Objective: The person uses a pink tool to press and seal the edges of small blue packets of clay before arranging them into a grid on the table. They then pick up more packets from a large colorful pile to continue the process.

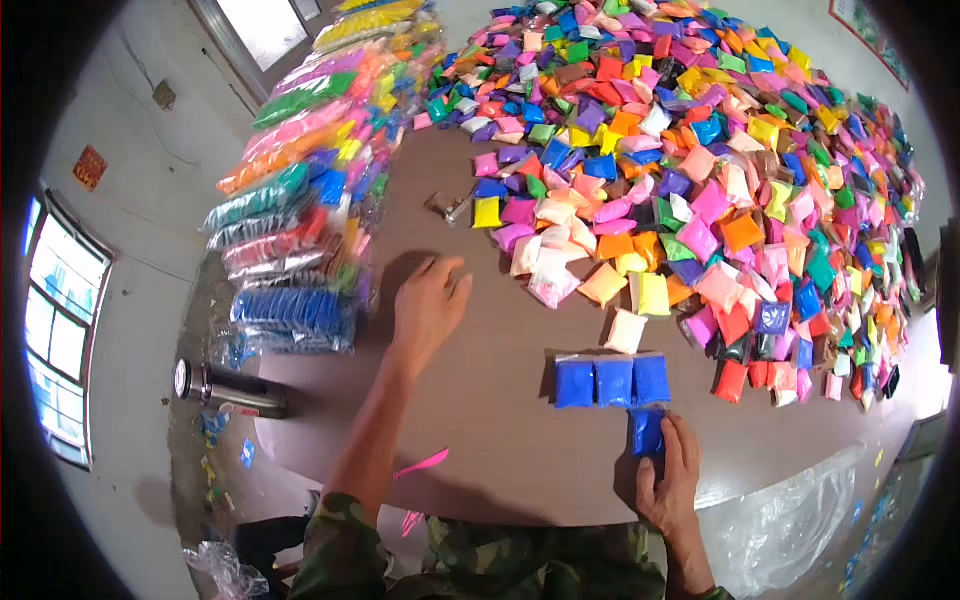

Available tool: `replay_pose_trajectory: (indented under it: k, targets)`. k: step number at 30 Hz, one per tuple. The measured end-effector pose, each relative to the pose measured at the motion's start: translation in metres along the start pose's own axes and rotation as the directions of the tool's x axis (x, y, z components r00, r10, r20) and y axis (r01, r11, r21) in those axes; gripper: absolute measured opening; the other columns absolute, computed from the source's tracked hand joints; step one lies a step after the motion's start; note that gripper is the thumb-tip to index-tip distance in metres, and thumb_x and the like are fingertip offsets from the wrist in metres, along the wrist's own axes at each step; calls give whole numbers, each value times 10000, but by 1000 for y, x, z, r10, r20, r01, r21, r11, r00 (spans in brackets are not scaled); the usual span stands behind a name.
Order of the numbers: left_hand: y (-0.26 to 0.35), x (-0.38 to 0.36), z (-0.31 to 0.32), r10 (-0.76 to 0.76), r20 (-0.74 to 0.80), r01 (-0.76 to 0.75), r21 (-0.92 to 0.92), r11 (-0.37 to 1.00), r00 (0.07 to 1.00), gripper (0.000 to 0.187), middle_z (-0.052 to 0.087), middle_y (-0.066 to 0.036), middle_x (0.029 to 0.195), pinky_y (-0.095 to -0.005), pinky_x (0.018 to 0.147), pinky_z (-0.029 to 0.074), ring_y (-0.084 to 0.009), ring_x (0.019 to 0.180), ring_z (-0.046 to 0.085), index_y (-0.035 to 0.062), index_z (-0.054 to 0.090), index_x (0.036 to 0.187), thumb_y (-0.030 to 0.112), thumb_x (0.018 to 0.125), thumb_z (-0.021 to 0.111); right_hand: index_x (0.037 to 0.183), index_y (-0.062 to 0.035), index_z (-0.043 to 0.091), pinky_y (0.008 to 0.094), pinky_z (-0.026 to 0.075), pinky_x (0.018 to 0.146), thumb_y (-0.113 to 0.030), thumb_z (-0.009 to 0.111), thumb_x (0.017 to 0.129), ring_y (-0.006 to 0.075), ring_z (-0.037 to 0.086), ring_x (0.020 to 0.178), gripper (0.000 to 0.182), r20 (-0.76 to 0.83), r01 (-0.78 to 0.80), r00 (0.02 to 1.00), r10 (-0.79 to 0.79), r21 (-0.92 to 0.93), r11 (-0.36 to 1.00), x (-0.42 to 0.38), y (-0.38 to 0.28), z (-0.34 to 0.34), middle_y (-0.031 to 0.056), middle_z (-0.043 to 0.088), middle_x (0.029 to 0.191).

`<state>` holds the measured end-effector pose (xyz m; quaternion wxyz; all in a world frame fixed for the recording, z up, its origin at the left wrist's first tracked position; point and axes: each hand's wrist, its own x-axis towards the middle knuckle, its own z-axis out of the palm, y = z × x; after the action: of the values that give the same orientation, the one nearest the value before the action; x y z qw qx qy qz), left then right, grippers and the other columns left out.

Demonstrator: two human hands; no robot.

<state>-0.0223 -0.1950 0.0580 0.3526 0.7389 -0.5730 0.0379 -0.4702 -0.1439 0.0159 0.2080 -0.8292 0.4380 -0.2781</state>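
My left hand (430, 305) is over the table left of the middle, fingers apart and nothing in them. My right hand (672, 475) is near the table's front edge, its thumb and fingers on a small blue packet (646, 432). Just beyond that packet, three more blue packets (613, 382) lie side by side in a row. A cream packet (626, 331) lies just behind the row. Past my left hand, a small clear item (447, 207) lies on the table; I cannot make out what it is.
A large heap of small multicoloured packets (700, 190) covers the table's back and right. Clear bags of sorted packets (293, 310) are stacked along the left, with a steel flask (230, 390) nearby. A pink plastic tool (422, 463) and clear plastic sheeting (790, 520) are at the front.
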Motion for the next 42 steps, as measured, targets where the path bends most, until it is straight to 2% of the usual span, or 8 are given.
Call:
replay_pose_trajectory:
  k: [5,11,17,21,26,35,38,42]
  targets:
    - [-58,117,76,312,-81,-295,178,939,947,352,760,-214,1032,-509,857,585,-412,924,738,10,756,1181,232,913,807,1422,97,579,565,424,1142,-58,674,834,491,576,1300,616,-53,-1,999,4,46,999,2,5,3,315,574,1475]
    - [-48,171,111,-21,101,-5,244,970,995,375,778,-230,1029,-555,860,575,-440,965,746,45,779,1137,337,901,778,1361,87,624,556,449,1090,-54,685,806,462,613,1243,576,-44,-29,999,31,58,998,8,3,-1,296,622,1419]
    - [-64,161,95,-17,37,9,216,976,999,238,787,-174,929,-503,835,603,-385,877,762,62,794,1018,271,936,719,1351,83,633,545,459,1084,-60,683,827,461,628,1214,545,-51,-42,998,46,76,996,10,0,-3,275,634,1416]
    - [-61,123,56,-228,62,237,-258,937,972,275,771,-132,899,-400,757,604,-293,813,746,33,769,1039,273,1033,635,1343,72,648,534,477,1078,-83,680,869,457,629,1218,500,-87,-37,995,46,106,994,7,3,-1,272,635,1423]
    - [-39,54,8,-418,306,470,-798,377,855,351,745,-97,1000,-344,758,595,-193,861,728,-5,704,1173,312,1106,571,1345,74,652,531,476,1107,-75,669,886,464,621,1246,483,-100,-39,994,53,137,990,6,1,0,272,638,1422]
    - [-54,35,5,-311,408,511,-735,447,859,305,731,-94,1035,-343,780,598,-179,903,721,26,681,1276,264,1146,541,1339,65,663,524,473,1114,-75,676,886,447,620,1255,474,-99,-27,994,40,138,990,4,1,0,260,646,1414]
    - [-49,51,12,-400,340,520,-448,727,851,324,754,-120,1055,-375,801,610,-227,926,742,26,704,1295,273,1101,624,1329,59,668,526,474,1106,-100,689,891,447,624,1239,467,-94,-43,994,57,143,989,4,3,1,252,652,1408]
    - [-42,77,35,80,53,-89,195,977,995,425,775,-200,1175,-435,886,603,-328,1018,763,2,708,1309,287,997,748,1313,53,676,523,475,1092,-132,705,891,443,628,1231,462,-95,-41,994,54,134,990,7,4,0,251,657,1405]
